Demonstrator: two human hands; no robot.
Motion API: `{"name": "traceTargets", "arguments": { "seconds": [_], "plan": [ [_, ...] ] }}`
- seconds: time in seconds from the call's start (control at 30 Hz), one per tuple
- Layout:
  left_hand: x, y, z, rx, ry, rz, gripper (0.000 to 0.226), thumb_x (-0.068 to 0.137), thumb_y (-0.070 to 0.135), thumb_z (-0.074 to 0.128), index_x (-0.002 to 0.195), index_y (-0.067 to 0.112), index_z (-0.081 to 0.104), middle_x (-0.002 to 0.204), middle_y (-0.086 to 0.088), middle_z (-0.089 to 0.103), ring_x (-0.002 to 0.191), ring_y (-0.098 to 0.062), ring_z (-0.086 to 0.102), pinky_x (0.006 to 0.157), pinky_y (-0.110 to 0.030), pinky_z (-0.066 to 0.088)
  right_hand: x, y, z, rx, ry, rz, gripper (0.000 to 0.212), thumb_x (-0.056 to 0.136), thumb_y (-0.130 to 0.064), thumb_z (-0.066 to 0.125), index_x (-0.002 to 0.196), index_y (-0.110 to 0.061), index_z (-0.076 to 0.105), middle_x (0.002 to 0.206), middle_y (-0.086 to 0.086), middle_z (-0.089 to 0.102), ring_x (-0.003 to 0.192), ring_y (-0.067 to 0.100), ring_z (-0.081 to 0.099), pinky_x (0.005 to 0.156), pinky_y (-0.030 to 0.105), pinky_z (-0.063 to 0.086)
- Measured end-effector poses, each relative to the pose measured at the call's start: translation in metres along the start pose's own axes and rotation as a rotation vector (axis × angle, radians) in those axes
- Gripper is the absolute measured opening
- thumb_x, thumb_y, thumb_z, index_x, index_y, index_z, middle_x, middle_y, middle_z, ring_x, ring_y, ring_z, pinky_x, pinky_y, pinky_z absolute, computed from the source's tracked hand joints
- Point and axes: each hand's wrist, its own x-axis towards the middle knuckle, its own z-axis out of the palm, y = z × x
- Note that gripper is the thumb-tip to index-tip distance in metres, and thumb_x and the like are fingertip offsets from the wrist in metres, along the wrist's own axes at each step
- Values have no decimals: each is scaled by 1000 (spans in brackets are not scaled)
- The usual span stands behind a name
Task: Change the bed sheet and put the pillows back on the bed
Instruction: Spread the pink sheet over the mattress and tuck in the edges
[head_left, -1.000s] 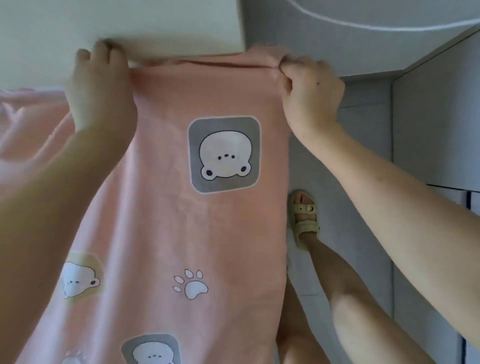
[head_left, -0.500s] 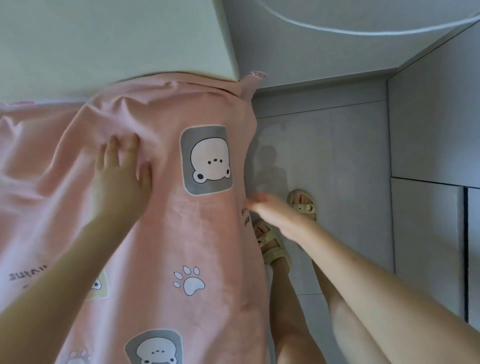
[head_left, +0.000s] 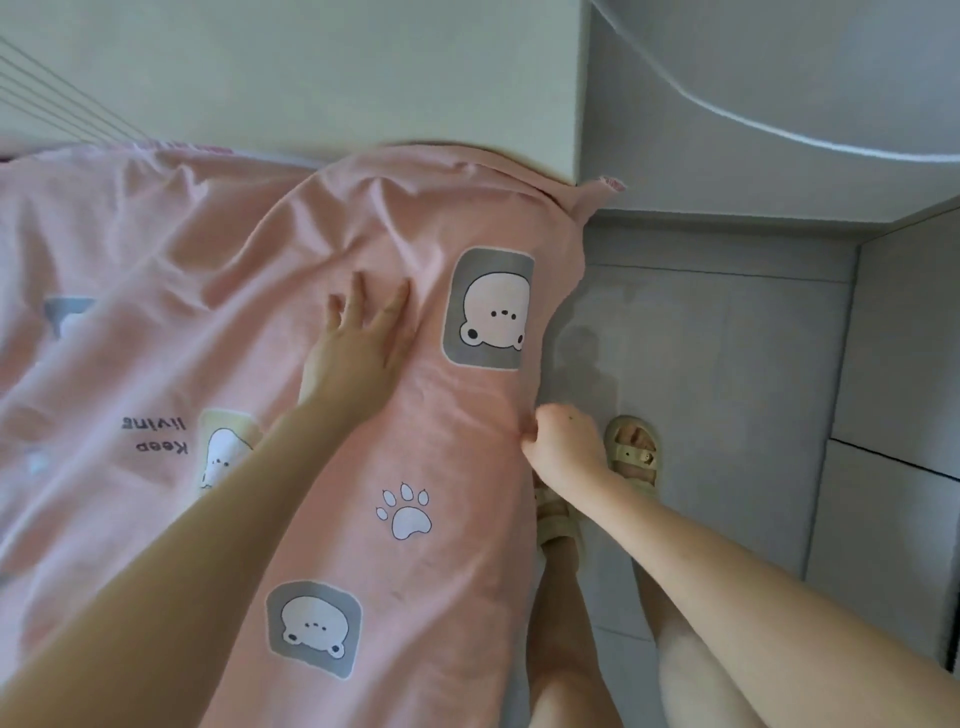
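A pink bed sheet (head_left: 322, 249) printed with bears, paw prints and upside-down "Keep living" covers the bed's corner, left hand (head_left: 358, 348) pressed flat and open on it, right hand (head_left: 563, 447) pinching its hanging edge above sandalled feet (head_left: 634, 452).

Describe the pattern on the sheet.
Head view: the bed sheet is pink, printed with white bear faces in grey squares, white paw prints and "Keep living" text.
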Motion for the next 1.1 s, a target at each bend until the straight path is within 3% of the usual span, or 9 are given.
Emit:
{"name": "traceTargets", "arguments": {
  "seconds": [0.1, 0.2, 0.3, 0.4, 0.53, 0.7, 0.83, 0.97, 1.1],
  "plan": [
    [-29, -12, 3, -37, -117, -68, 54, 101, 39, 28, 150, 37, 4, 160, -3, -2, 145, -33, 6, 109, -47, 29, -15, -7, -18, -225, 20, -11, 22, 95, -22, 46, 107, -11, 60, 110, 9, 64, 103, 30, 59, 79, 30, 42],
    [-72, -27, 7, -161, -152, -223, 55, 102, 28, 33, 151, 29, 8, 159, -8, 5, 145, -31, 12, 113, -43, 22, -38, -27, -40, -418, 57, -110, 22, 95, -20, 44, 109, -11, 59, 110, 8, 62, 106, 29, 58, 78, 28, 39],
    [-136, -52, 17, -267, -136, -432, 55, 101, 30, 35, 151, 25, 13, 158, -11, 13, 142, -34, 20, 112, -42, 24, -58, -59, -56, -498, 96, -240, 21, 95, -18, 43, 103, -11, 61, 103, 8, 64, 98, 29, 61, 70, 27, 39],
    [-197, -64, 31, -251, -184, -497, 49, 101, 28, 31, 149, 23, 23, 156, -6, 21, 138, -31, 29, 104, -41, 36, -74, -82, -60, -529, 117, -332, 18, 93, -17, 44, 93, -14, 62, 94, 5, 66, 89, 27, 60, 69, 30, 44],
    [-325, -83, 50, -432, -76, -730, 50, 99, 27, 37, 148, 26, 25, 152, 1, 30, 137, -24, 32, 106, -34, 35, -134, -144, -51, -580, 102, -509, 24, 89, -14, 47, 66, -18, 41, 65, -4, 50, 73, 26, 47, 50, 26, 23],
    [-493, -81, 91, -578, 18, -1060, 47, 99, 28, 41, 144, 19, 33, 146, -2, 41, 128, -23, 45, 99, -31, 39, -222, -181, 11, -652, 9, -787, 16, 90, -17, 44, 77, -21, 51, 91, 2, 66, 81, 27, 54, 59, 28, 34],
    [-632, -57, 142, -707, 129, -1313, 42, 97, 28, 39, 138, 19, 40, 133, -7, 54, 116, -27, 53, 89, -32, 45, -312, -176, 85, -732, -77, -948, 20, 91, -23, 45, 73, -15, 49, 77, 6, 56, 74, 28, 49, 51, 29, 29],
    [-767, -18, 201, -932, 290, -1594, 34, 96, 22, 44, 127, 11, 53, 126, -13, 59, 116, -30, 54, 88, -33, 42, -406, -156, 170, -846, -175, -1063, 26, 91, -30, 48, 71, -15, 55, 76, 6, 60, 75, 27, 56, 56, 29, 35],
    [-874, 13, 266, -1104, 446, -1844, 25, 95, 18, 47, 102, 2, 64, 107, -18, 66, 102, -34, 59, 73, -30, 39, -487, -127, 250, -1002, -286, -1161, 31, 91, -37, 48, 69, -17, 58, 74, 2, 61, 79, 26, 60, 57, 29, 40]
  ]
}}
